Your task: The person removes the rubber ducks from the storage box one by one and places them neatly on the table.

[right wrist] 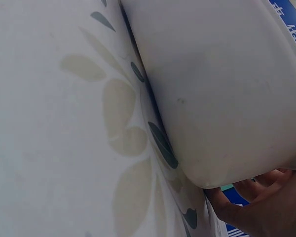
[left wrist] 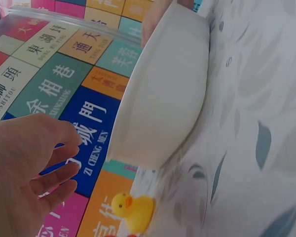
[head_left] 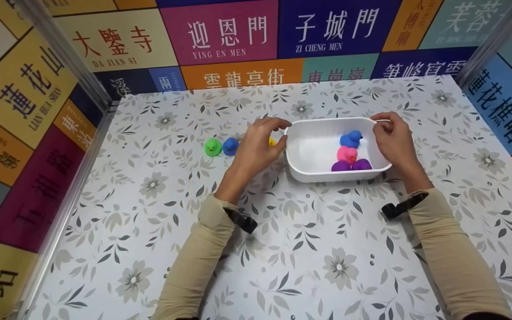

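Observation:
A white plastic basin stands on the patterned tabletop. Inside it, toward the right end, are a blue rubber duck, a pink duck and two purple ducks. My right hand grips the basin's right end at the rim, fingers tucked by its end wall in the right wrist view. At the left end, my left hand is beside the rim with loosely bent fingers; the left wrist view shows a gap between this hand and the basin. It holds nothing.
Left of the left hand sit a green duck and a blue duck. A yellow duck is partly hidden behind that hand in the head view. Panels with printed characters border the table's back and sides.

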The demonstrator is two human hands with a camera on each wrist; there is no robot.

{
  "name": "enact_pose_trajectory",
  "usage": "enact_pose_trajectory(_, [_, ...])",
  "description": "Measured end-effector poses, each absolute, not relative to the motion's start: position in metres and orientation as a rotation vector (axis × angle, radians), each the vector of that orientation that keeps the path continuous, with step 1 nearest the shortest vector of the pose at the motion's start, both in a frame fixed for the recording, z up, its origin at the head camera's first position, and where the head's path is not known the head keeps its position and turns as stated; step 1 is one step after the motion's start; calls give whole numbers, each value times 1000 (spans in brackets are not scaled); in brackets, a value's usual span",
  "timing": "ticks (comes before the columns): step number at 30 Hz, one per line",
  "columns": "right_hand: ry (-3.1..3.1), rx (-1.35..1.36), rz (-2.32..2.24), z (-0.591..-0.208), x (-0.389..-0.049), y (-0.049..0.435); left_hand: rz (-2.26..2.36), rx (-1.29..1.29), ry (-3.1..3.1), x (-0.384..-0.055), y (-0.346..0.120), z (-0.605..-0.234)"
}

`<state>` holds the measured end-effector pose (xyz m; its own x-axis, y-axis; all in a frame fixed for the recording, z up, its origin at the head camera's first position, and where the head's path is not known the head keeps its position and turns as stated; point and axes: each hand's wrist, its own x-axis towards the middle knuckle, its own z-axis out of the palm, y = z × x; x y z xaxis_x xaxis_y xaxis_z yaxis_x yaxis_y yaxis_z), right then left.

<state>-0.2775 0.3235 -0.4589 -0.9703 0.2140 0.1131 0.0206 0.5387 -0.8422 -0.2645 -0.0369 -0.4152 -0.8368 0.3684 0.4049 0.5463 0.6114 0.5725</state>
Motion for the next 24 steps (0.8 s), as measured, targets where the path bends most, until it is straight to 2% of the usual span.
enact_pose_trajectory(24, [-2551, -180, 1388, -457, -276, 322, -1116, -952, -2640, -258, 16, -409])
